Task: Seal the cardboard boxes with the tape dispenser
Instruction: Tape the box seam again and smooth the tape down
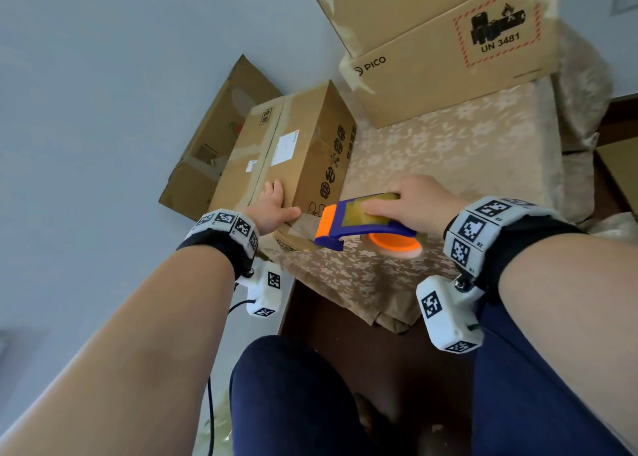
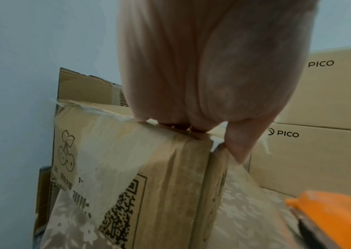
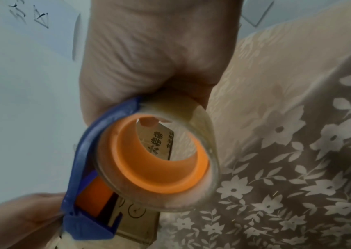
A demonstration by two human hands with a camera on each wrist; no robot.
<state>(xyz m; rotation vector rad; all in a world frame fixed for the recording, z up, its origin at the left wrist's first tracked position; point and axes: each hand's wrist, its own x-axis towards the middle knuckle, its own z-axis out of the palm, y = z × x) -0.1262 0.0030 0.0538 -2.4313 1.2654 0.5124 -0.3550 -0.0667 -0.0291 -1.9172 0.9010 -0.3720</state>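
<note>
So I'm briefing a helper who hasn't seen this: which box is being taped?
On the floral tablecloth, left of the big PICO box, stands the narrower box under the left hand. Unlike its neighbours, it has white labels on top and a cherry drawing on its end.

My head camera looks steeply down from above over both forearms at the flowered cloth [image 1: 448, 151], with the printed box [image 1: 293, 151] ahead to the left and the PICO box [image 1: 448, 58] farther off at the top. My left wrist camera sits very close behind the left hand [image 2: 208, 67], facing along it at that box's near corner [image 2: 191, 143], with the PICO cartons behind. My right wrist camera looks from just under the right hand [image 3: 153, 50] straight through the tape dispenser [image 3: 149, 160], sharing cloth and box with the others.
</note>
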